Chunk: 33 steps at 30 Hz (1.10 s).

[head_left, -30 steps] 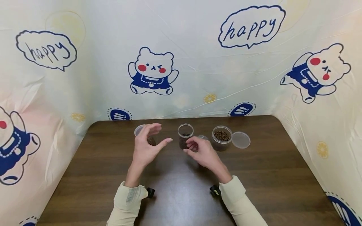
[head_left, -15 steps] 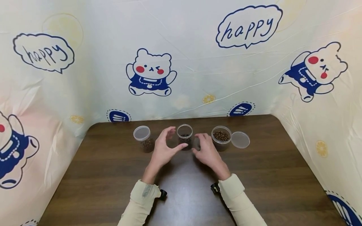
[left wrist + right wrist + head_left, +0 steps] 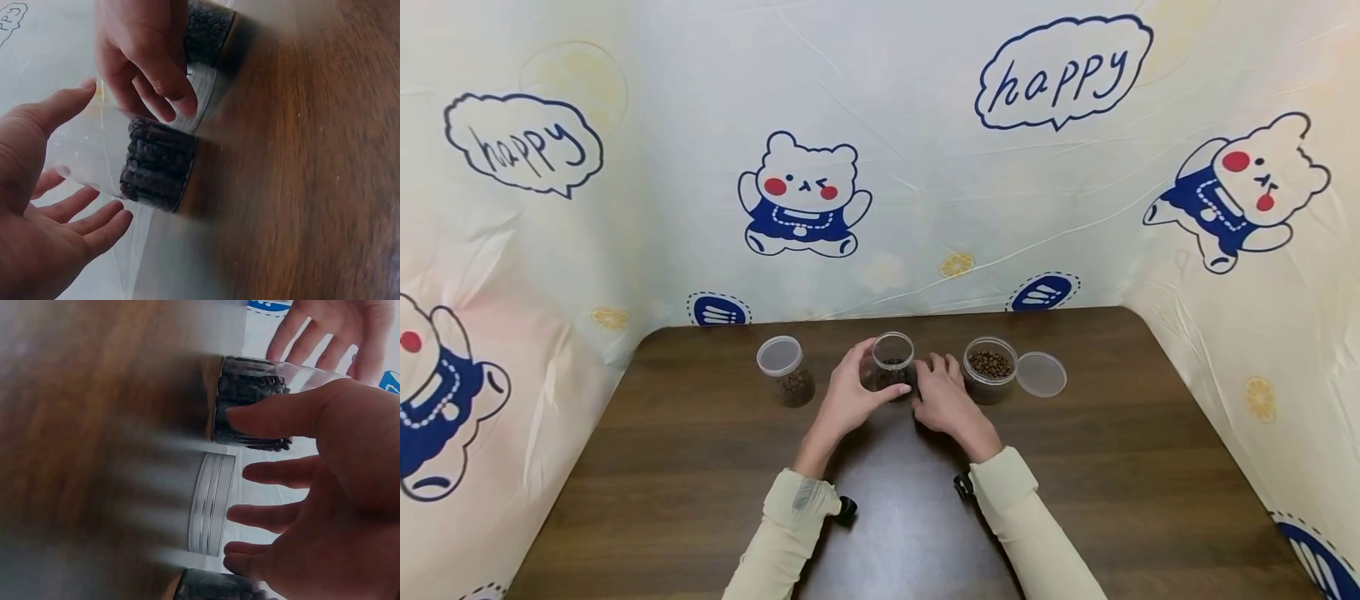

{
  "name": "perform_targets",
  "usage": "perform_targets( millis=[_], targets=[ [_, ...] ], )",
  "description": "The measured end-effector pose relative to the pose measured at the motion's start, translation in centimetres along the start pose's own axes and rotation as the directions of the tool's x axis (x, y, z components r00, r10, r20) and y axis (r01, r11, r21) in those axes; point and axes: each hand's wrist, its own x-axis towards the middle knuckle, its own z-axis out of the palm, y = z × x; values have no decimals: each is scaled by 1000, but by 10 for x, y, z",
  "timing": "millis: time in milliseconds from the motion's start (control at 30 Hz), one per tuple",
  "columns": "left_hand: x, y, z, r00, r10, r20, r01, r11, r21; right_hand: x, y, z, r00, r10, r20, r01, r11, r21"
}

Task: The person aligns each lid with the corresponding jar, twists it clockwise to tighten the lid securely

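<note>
In the head view, my left hand (image 3: 853, 396) is spread about a clear open-topped jar (image 3: 893, 354) partly filled with dark coffee beans. The left wrist view has the thumb on one side of this jar (image 3: 159, 164) and fairly straight fingers (image 3: 109, 228) on the other. My right hand (image 3: 946, 400) reaches down just right of the jar. A clear ridged lid (image 3: 212, 506) lies flat on the table under it, its fingertips close over the lid and its thumb overlapping the jar in the right wrist view. From the head, the right hand hides this lid.
A lidded jar (image 3: 786, 371) of brown beans stands to the left on the brown table (image 3: 887, 517). To the right is a wider open jar (image 3: 990, 371) of brown beans, with a flat clear lid (image 3: 1041, 374) beside it. A patterned cloth (image 3: 910, 167) hangs behind.
My left hand has moved right, from in front of the lidded jar to around the middle jar. My right hand has shifted slightly right and lowered toward the lid behind it.
</note>
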Motion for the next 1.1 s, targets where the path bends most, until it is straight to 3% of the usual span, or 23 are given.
perform_targets(
  millis=[233, 533, 1100],
  targets=[
    [7, -4, 4, 1000, -30, 5, 31, 998, -51, 5, 0, 1, 999, -2, 47, 5, 999, -51],
    [11, -7, 7, 999, -45, 17, 46, 994, -102, 7, -1, 0, 1000, 27, 6, -27, 998, -63],
    [12, -10, 7, 1000, 9, -3, -10, 990, -139, 6, -4, -4, 998, 59, -8, -60, 996, -70]
  ],
)
